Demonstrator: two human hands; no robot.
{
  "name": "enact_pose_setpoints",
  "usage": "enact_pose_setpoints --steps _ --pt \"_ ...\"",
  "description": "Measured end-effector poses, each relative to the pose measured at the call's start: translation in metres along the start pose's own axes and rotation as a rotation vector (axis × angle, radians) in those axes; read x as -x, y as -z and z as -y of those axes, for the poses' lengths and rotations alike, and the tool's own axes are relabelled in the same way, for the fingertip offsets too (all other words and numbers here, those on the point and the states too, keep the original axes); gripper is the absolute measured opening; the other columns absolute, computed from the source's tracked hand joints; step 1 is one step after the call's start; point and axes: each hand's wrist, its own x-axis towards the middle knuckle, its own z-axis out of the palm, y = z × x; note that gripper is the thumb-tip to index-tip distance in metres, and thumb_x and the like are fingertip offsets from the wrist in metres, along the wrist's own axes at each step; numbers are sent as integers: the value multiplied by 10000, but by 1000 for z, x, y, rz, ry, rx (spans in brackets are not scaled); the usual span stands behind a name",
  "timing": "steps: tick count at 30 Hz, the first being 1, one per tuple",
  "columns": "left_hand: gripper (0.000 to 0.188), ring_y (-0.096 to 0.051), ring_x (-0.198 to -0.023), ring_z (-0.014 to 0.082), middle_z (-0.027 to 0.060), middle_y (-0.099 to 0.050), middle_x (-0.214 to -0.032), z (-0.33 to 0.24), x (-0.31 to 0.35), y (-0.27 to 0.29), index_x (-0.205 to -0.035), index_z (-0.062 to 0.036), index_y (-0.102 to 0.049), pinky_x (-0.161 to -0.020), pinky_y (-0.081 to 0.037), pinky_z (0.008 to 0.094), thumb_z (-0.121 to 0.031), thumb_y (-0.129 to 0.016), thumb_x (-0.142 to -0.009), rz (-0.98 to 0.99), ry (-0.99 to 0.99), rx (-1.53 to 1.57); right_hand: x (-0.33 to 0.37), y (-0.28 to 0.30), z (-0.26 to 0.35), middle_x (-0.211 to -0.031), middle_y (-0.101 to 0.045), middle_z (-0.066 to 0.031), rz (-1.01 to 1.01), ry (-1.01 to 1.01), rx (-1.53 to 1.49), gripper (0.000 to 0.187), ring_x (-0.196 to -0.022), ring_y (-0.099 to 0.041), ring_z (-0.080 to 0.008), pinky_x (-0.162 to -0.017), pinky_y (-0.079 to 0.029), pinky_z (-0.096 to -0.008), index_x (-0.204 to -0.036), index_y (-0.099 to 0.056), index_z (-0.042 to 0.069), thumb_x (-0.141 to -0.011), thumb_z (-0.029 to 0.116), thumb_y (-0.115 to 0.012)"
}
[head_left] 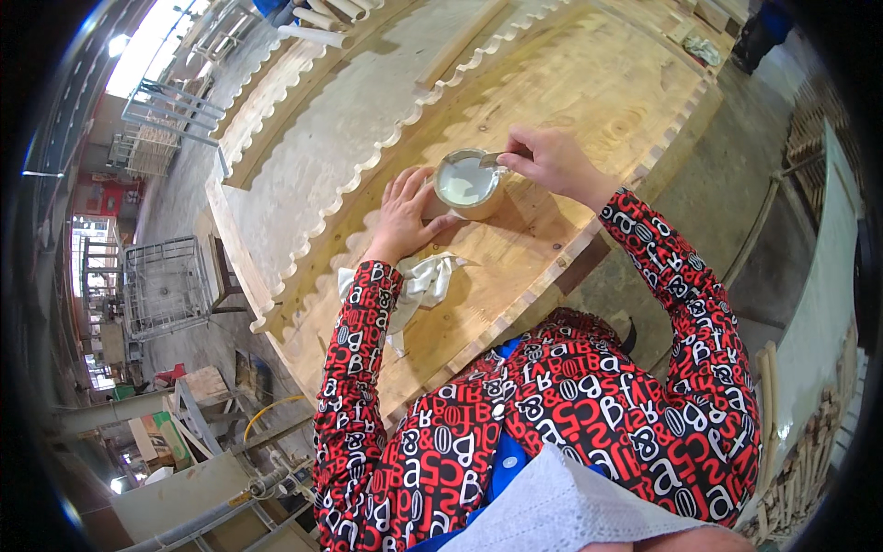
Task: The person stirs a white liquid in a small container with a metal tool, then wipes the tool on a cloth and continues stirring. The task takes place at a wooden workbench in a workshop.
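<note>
A pale round tub [497,198] of whitish, paste-like filler [467,182] stands on the wooden panel in front of me. My left hand [405,216] lies beside it with fingers spread, thumb and forefinger at the tub's left side. Over the tub's right rim, my right hand [550,164] pinches a short flat spatula [489,160], whose end reaches into the tub. A crumpled white cloth [428,281] rests on the panel near my left wrist.
The wide plywood panel [589,101] has scalloped wooden strips [382,152] along it. Wooden rollers [317,37] lie at the far end. A metal mesh cart [166,285] stands left, and stacked wood sticks [809,469] are at the right. A person's dark-clothed leg [762,39] shows far right.
</note>
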Motion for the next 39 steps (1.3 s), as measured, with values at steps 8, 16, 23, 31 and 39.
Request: enact_pose_setpoints --steps 8,16,23,31,39 --pt "793 -313 -1368 366 143 -408 -1448 4 -2 0 -1387 -75 -474 -1129 -251 492 -611 -608 -818 51 12 -51 16 3 0 -699 -623 -118 -4 -13 3 218 -613 -608 -252 -576 -464 -347 -842 -558 29 -875 206 -681" --pt "714 -306 -1377 336 115 -409 -1448 4 -6 2 -1314 -78 -532 -1136 -242 481 -604 -594 -836 29 14 -32 -2 9 2 -682 -619 -114 -1 -4 -33 218 -593 -596 -250 -560 -460 -339 -847 -557 29 -881 208 -678" --pt "787 -311 -1371 367 147 -406 -1448 4 -8 3 -1394 -74 -463 -1133 -249 486 -608 -595 -830 53 17 -58 6 -2 -2 -681 -610 -127 2 4 -49 228 -589 -590 -255 -558 -456 -341 -848 -531 27 -882 198 -679" --pt "684 -303 -1381 324 94 -420 -1441 7 -7 2 -1259 -80 -572 -1140 -231 479 -628 -566 -849 12 21 -39 16 11 -1 -687 -624 -110 0 -50 -9 206 -609 -606 -269 -570 -468 -361 -861 -567 47 -880 221 -677" --pt "677 -312 -1374 324 95 -428 -1431 3 -9 2 -1269 -82 -567 -1134 -238 479 -590 -618 -824 -3 5 -10 2 0 -1 -703 -633 -109 6 -20 -22 212 -629 -618 -274 -579 -472 -370 -856 -561 48 -882 229 -668"
